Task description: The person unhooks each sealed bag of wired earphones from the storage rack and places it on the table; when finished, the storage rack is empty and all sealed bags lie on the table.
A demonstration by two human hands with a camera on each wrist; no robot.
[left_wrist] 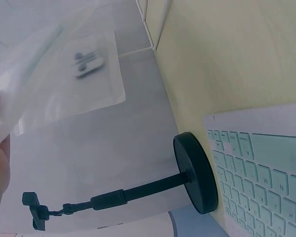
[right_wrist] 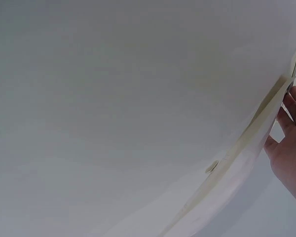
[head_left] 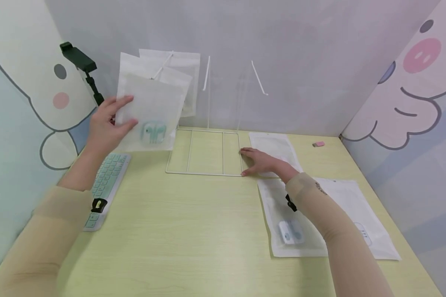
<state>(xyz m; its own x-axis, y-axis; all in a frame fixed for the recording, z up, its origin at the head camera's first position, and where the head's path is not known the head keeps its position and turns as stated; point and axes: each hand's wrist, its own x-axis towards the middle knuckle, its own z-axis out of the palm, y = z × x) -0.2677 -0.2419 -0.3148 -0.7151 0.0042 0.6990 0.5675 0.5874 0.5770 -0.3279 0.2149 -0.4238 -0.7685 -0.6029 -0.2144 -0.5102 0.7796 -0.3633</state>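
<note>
In the head view my left hand (head_left: 109,126) pinches the left edge of a white translucent pouch (head_left: 157,101) with earphones pictured or showing near its bottom. A white hook (head_left: 162,66) of the wire rack (head_left: 204,174) reaches to the pouch's upper part. Behind it hangs another pouch (head_left: 192,86), whose lower part with a small dark-and-white item shows in the left wrist view. My right hand (head_left: 262,161) rests at the right side of the rack's base, fingers spread and fingertips right at the wire.
Several flat pouches lie at the right, including a small one (head_left: 271,144) and a larger one (head_left: 282,206) under the right forearm. A pink USB stick (head_left: 319,144) sits at the back right. A keyboard (head_left: 109,177) and black phone stand (left_wrist: 187,173) are at the left.
</note>
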